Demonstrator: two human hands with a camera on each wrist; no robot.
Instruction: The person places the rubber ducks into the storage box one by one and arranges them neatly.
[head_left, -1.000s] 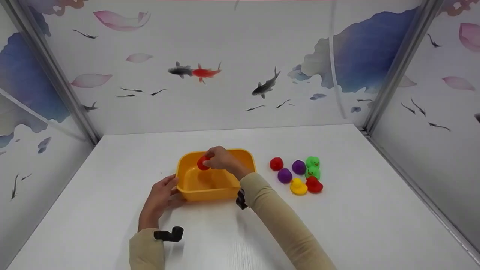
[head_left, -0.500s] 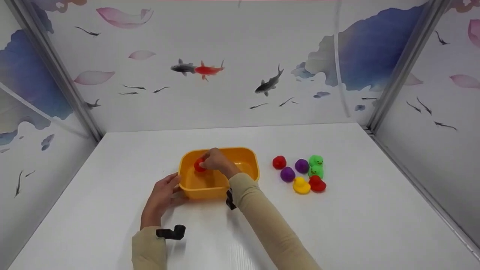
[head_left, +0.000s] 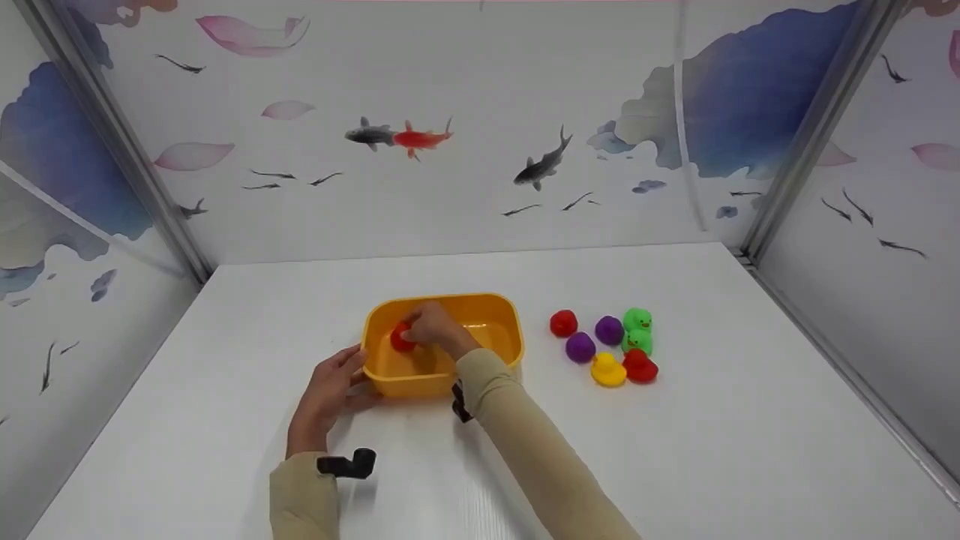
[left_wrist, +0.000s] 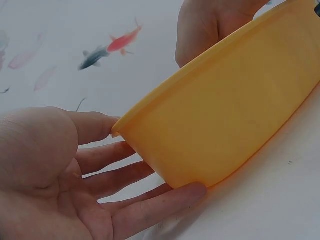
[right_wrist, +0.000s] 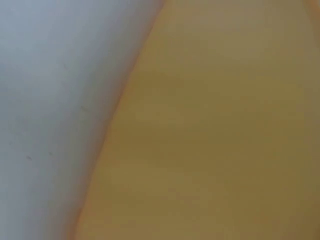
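My right hand (head_left: 431,326) reaches down inside the yellow tub (head_left: 501,319), its fingertips pinching a small red toy duck (head_left: 402,339) low in the tub's left half; the duck is too far hidden by my fingers for me to tell which way it faces or how its long axis lies. The right forearm, in a beige sleeve (head_left: 525,442), crosses the tub's near rim at a slant from lower right. My left hand (head_left: 328,390) lies with straight, spread fingers against the tub's near-left corner, palm toward the wall. The tub's long axis runs left to right across the white table (head_left: 750,450). The left wrist view shows what the head view does not: the fingers (left_wrist: 125,165) fanned beneath and beside the tub wall (left_wrist: 225,115), touching it without curling round. The right wrist view gives only a blurred yellow surface beside white. Well to the right of the tub sit seven loose ducks: two red (head_left: 562,323), two purple (head_left: 580,347), two green (head_left: 637,320), one yellow (head_left: 607,370).
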